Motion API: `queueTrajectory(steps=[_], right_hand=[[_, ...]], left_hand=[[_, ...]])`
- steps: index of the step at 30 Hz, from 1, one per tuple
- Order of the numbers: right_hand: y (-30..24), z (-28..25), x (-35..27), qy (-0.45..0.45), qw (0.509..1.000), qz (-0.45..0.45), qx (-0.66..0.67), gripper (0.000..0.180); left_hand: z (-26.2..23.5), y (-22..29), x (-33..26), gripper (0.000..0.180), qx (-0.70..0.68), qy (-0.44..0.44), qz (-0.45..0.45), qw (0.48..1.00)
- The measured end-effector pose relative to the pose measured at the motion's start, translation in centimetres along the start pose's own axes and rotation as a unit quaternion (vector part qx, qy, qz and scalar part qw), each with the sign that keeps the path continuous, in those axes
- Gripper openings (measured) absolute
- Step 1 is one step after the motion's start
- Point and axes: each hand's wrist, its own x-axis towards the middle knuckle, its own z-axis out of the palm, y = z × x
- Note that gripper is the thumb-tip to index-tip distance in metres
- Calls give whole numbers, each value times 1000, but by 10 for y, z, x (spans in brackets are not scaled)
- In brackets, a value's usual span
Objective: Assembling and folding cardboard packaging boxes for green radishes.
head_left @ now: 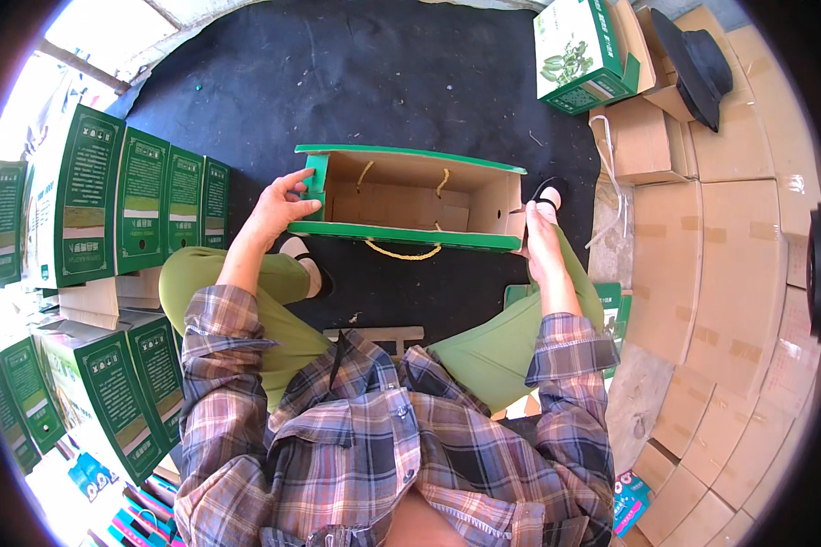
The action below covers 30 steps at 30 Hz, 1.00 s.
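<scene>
Open green-and-brown carton with yellow rope handles lay on the black mat, between the knees. Left hand pinched its left end flap; right hand pressed the right end, fingertips hidden behind cardboard.

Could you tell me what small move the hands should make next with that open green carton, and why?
Probably fold the end flaps inward: the left hand grips one end of the carton, the right hand presses the other, and its top stands open with the yellow cord hanging loose.
</scene>
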Motion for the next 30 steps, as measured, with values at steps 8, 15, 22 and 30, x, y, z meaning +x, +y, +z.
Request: queueTrajectory(steps=[8,15,22,30], right_hand=[[3,-20,-5,-126,982,-108,-95,64],[-8,-10,-17,-175,977,-98,-65,68],[-6,-2,-1,-179,977,-79,-90,59],[2,8,11,-113,975,-163,-104,55]], left_hand=[[-1,11,-4,74,82,-71,14,994],[-4,20,-12,86,179,-107,25,978],[-5,24,-10,84,146,-137,0,980],[4,7,0,67,142,-60,89,984]])
